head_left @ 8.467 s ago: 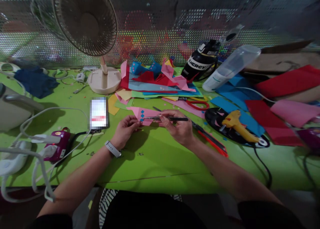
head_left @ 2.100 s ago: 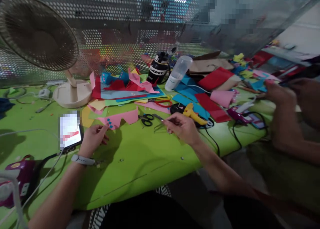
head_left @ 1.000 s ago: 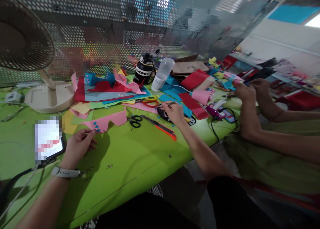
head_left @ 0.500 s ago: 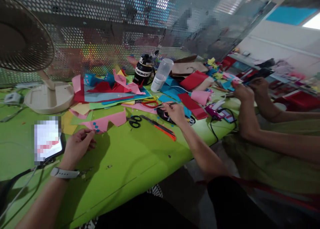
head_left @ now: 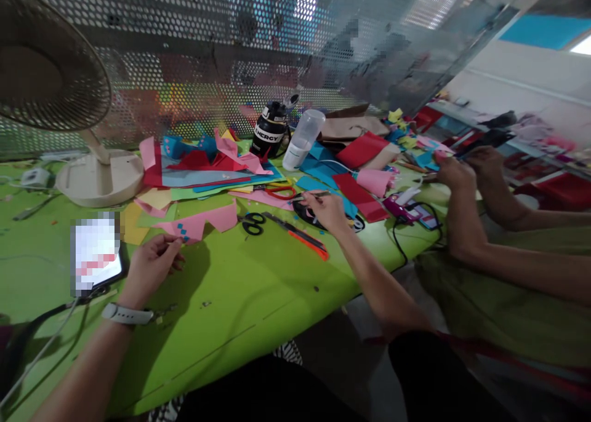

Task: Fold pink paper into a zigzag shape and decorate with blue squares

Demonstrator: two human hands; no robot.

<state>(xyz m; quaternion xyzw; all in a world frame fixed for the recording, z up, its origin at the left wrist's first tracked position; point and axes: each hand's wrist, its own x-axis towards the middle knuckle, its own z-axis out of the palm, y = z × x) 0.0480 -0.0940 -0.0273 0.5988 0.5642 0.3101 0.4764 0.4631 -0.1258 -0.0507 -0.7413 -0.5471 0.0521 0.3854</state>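
My left hand [head_left: 157, 263], with a watch on its wrist, pinches the lower left end of a pink paper strip [head_left: 213, 221]. The strip has a zigzag cut edge and small blue diamonds stuck near my fingertips. Farther right, my right hand [head_left: 329, 211] grips thin metal tweezers [head_left: 300, 199], their tip over a dark round dish [head_left: 302, 211] partly hidden by the hand. Tiny blue bits lie around the dish. Between my hands rest black-handled scissors [head_left: 253, 224] and an orange cutter knife [head_left: 307, 242]. Red-handled scissors [head_left: 281, 192] lie just behind the tweezers.
Folded coloured papers [head_left: 207, 163], a black bottle [head_left: 268, 133] and a clear bottle [head_left: 303, 140] stand behind. At left are a fan [head_left: 104, 176] and a lit phone [head_left: 96, 253]. A pink paper cup [head_left: 373, 181] sits right, near a co-worker's hands [head_left: 457, 171].
The whole view has shifted slightly to the right. Both hands keep their grips, and I see no clear movement of the strip or tweezers against the table.
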